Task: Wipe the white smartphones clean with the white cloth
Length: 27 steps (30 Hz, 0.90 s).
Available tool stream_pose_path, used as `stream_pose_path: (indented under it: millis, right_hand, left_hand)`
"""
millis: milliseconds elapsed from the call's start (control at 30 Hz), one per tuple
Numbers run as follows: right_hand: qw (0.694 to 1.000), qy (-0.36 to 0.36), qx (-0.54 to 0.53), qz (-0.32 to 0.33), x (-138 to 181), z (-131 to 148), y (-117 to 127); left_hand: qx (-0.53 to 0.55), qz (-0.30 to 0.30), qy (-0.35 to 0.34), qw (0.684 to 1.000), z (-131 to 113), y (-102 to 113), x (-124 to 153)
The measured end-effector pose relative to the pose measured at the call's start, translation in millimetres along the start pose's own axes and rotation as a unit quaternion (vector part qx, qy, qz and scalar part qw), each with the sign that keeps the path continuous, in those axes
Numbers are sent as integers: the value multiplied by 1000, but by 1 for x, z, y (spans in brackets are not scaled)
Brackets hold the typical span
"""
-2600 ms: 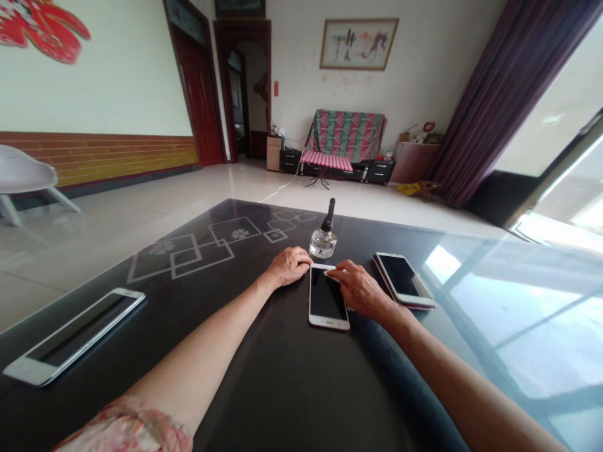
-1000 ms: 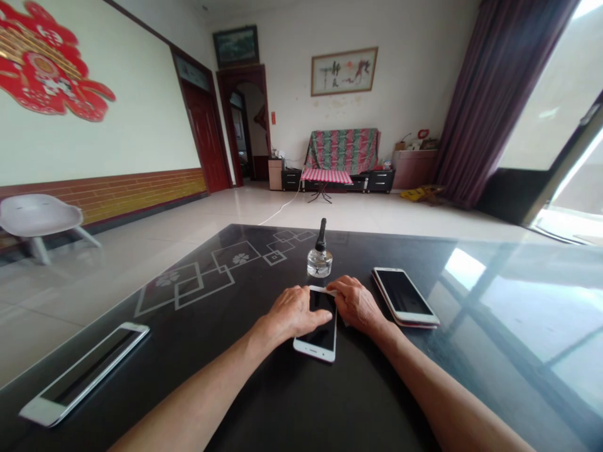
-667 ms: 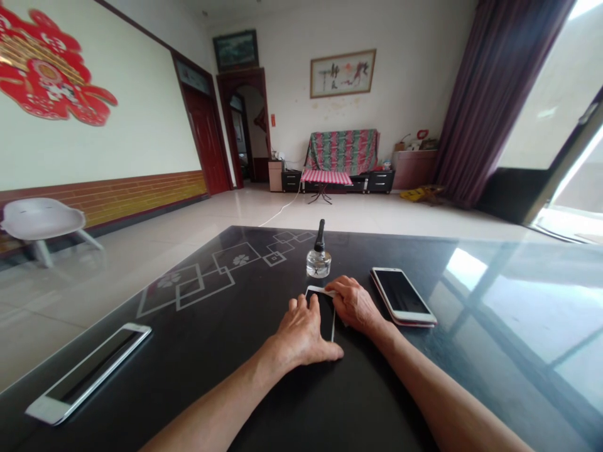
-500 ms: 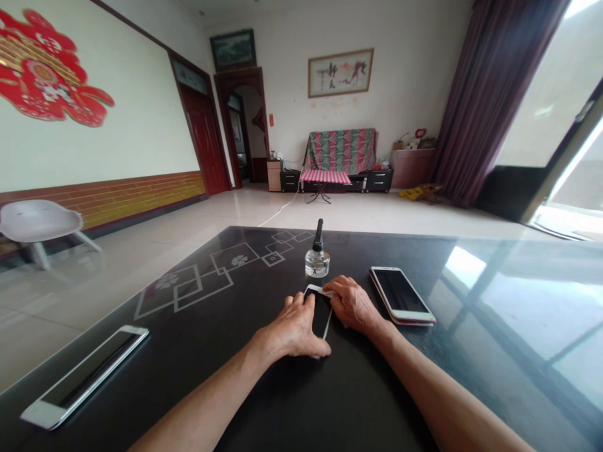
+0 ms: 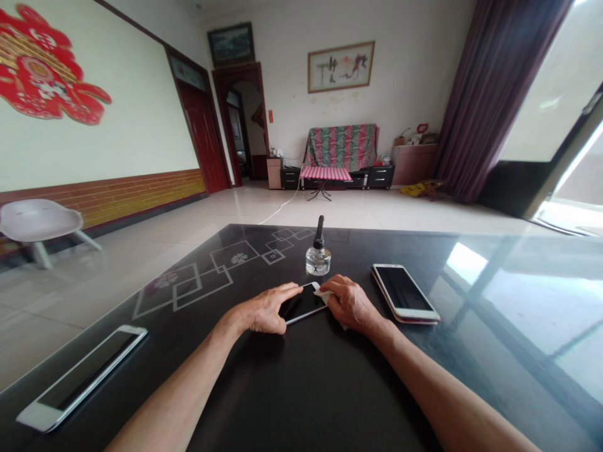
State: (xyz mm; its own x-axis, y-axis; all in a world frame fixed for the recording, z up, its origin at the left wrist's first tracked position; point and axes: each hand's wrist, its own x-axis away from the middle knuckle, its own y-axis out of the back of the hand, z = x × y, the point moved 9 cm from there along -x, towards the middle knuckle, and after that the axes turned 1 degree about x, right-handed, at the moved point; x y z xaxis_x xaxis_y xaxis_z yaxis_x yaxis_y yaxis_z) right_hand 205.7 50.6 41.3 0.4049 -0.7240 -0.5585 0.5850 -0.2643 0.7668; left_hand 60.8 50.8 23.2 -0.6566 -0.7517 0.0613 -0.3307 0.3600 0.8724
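Observation:
A white-edged smartphone (image 5: 304,304) with a dark screen lies on the black table in front of me, turned sideways. My left hand (image 5: 266,309) grips its left end, fingers along the far edge and thumb at the near edge. My right hand (image 5: 351,302) is closed on a small white wipe (image 5: 323,295), which touches the phone's right end. Most of the wipe is hidden under the fingers. Just beyond the phone stands a clear bottle (image 5: 318,260) of liquid with a black top.
A white phone (image 5: 406,294) rests on a reddish case or second device at the right. Another white device (image 5: 87,376) lies at the table's left. The glossy black table (image 5: 282,402) bears a pale square pattern. Beyond are a white chair (image 5: 40,223) and a striped-cloth stand (image 5: 325,173).
The smartphone has turned from lengthwise to crosswise. My left hand has moved left with its end, while my right hand stays nearly in place with the wipe.

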Motion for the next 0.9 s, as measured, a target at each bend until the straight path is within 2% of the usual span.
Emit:
stream_pose_path:
  millis: [133, 367, 500, 667, 900]
  right_hand:
    - [1000, -2, -8, -4, 1, -4, -2]
    - [1000, -10, -11, 0, 3, -3, 0]
    - [1000, -14, -11, -5, 4, -2, 3]
    - [999, -22, -29, -5, 5, -5, 3]
    - [997, -57, -48, -7, 1, -13, 2]
  left_hand:
    - [-17, 3, 0, 1000, 1, -1, 0]
    - [-52, -89, 55, 993, -12, 5, -13]
    - [-63, -97, 35, 993, -22, 7, -26]
    - [-62, -84, -19, 994, -22, 8, -39]
    - [-43, -59, -79, 994, -14, 7, -36]
